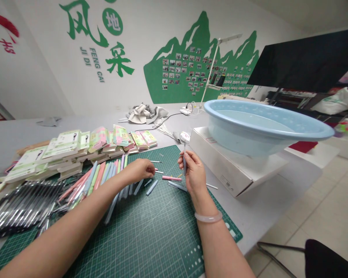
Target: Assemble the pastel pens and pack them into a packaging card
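L hand [138, 171], R hand [195, 174], 1 pen [185, 162]

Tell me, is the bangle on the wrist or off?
On: the pale bangle circles the right wrist, just behind the right hand.

Basin [243, 141] on carton [229, 166] beside cutting mat [150, 231]

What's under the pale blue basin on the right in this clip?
The pale blue plastic basin sits on a closed white cardboard box, which rests on the grey table. The basin covers part of the box's top, so whatever is on that part cannot be seen.
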Demonstrator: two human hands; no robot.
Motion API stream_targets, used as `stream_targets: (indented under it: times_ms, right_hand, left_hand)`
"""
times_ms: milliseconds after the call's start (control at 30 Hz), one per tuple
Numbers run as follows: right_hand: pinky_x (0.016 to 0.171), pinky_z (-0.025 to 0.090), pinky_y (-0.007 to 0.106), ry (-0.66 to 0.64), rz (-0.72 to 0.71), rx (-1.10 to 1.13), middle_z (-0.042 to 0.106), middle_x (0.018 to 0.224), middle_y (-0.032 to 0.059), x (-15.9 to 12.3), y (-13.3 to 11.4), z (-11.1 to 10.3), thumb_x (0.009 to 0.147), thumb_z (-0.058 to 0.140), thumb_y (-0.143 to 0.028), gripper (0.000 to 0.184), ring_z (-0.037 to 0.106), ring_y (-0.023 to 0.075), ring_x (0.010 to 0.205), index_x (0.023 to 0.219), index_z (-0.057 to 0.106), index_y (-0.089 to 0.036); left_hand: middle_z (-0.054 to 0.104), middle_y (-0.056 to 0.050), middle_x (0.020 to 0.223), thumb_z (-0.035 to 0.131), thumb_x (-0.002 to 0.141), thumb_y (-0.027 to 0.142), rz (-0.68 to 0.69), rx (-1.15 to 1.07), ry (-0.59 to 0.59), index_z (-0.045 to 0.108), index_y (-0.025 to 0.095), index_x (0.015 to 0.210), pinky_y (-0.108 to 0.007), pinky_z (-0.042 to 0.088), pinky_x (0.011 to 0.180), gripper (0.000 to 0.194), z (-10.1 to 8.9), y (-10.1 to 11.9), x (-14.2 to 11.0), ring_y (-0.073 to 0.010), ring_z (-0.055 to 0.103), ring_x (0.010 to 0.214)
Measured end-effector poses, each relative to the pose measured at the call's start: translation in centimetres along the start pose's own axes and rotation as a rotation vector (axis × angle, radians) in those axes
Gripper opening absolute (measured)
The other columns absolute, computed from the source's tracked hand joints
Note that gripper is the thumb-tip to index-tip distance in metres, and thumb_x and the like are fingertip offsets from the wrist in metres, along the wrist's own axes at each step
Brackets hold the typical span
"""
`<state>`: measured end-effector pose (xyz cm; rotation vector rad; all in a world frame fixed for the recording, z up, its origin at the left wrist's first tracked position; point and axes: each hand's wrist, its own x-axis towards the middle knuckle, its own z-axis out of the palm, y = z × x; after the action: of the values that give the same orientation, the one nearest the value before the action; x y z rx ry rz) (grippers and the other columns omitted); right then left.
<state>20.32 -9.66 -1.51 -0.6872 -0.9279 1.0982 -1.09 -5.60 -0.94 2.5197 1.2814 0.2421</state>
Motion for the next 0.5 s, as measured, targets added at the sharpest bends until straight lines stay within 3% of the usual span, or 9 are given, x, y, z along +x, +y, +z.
stream_targets:
  times_ms: [167,267,367,500]
  right_hand:
    - [0.052,0.036,0.023,0.000,0.000,-0.012,0.058,0.066,0.0002,0.0,0.1,0.1,0.080,0.061,-0.034,0.018,0.048,0.0100,0.054,0.085,0.062,-0.018]
    - [0.052,0.036,0.023,-0.007,0.013,-0.003,0.058,0.066,0.0001,-0.1,0.1,0.1,0.080,0.061,-0.034,0.016,0.048,0.0101,0.054,0.085,0.063,-0.018]
    - [0.053,0.036,0.023,-0.024,0.017,0.007,0.058,0.066,0.0000,-0.2,0.3,0.2,0.081,0.061,-0.033,0.015,0.049,0.0102,0.055,0.085,0.063,-0.018]
    - [0.053,0.036,0.023,-0.046,0.018,-0.001,0.058,0.066,-0.0001,-0.5,0.7,0.5,0.081,0.060,-0.032,0.015,0.049,0.0099,0.055,0.086,0.063,-0.018]
  left_hand:
    - [0.069,-0.003,0.078,0.056,0.071,0.026,-0.146,0.069,0.130,0.071,0.023,0.074,-0.025,0.035,0.060,0.016,-1.6,-1.1,-0.9,-0.0186,0.059,0.072]
    - [0.069,-0.003,0.074,0.057,0.069,0.027,-0.272,0.108,0.103,0.070,0.024,0.072,-0.025,0.034,0.057,0.014,-2.2,-2.7,-1.9,-0.0194,0.059,0.068]
    - [0.070,-0.003,0.077,0.059,0.066,0.027,-0.332,0.127,0.061,0.070,0.025,0.071,-0.026,0.034,0.058,0.012,-1.4,-3.2,-2.6,-0.0204,0.060,0.071]
    - [0.069,-0.005,0.079,0.061,0.066,0.033,-0.405,0.136,0.047,0.069,0.024,0.069,-0.026,0.035,0.057,0.012,0.5,-2.2,-2.4,-0.0220,0.061,0.074]
